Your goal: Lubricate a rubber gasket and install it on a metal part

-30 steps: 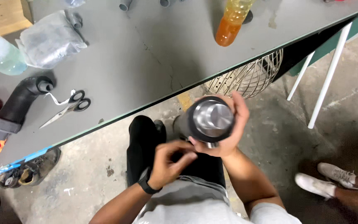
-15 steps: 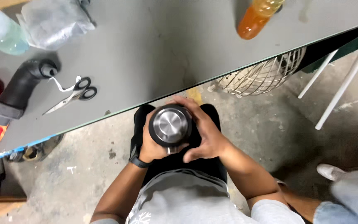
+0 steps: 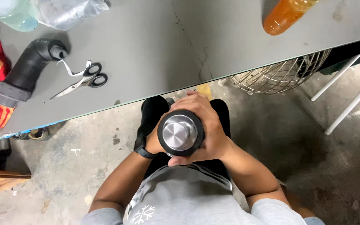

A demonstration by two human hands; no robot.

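hands: my left hand (image 3: 153,141) and right hand (image 3: 207,125) both wrapped tight round a steel flask (image 3: 181,133) | where: over my lap, just below the grey table's (image 3: 167,54) near edge | progress: steel end faces up, can't tell if it's the cap | rest: scissors (image 3: 82,80), black elbow pipe (image 3: 30,68) untouched on the table

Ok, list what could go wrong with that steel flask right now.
The flask sits in both hands over bare concrete floor, not over the table; a slip would likely dent it. The wire fan guard stands close by, so a dropped flask might roll against it.
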